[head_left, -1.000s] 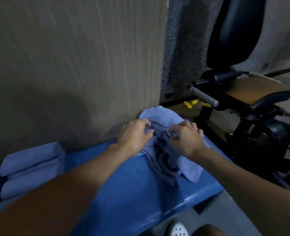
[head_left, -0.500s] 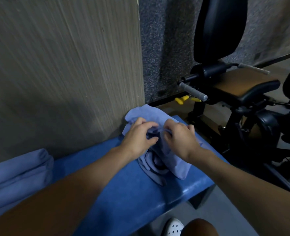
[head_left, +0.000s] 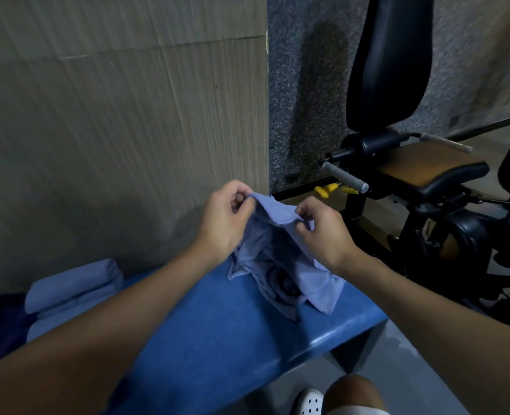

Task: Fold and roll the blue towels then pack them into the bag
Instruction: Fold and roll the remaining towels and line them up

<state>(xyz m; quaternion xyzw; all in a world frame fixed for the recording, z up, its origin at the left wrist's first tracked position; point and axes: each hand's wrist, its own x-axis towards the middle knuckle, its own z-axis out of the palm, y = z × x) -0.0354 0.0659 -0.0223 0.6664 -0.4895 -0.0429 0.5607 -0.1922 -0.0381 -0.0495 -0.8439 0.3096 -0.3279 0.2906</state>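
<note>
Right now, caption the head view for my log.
Both hands pinch the crumpled blue towel above the bench.

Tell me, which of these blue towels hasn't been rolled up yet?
The crumpled towel at the bench's right end, pinched along its top edge by the left hand and right hand. The rolled towels lie stacked at the left.

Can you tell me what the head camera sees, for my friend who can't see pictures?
Two hands, left hand and right hand, pinch a crumpled blue towel and lift its edge above a blue bench. Rolled towels lie at the left.
</note>
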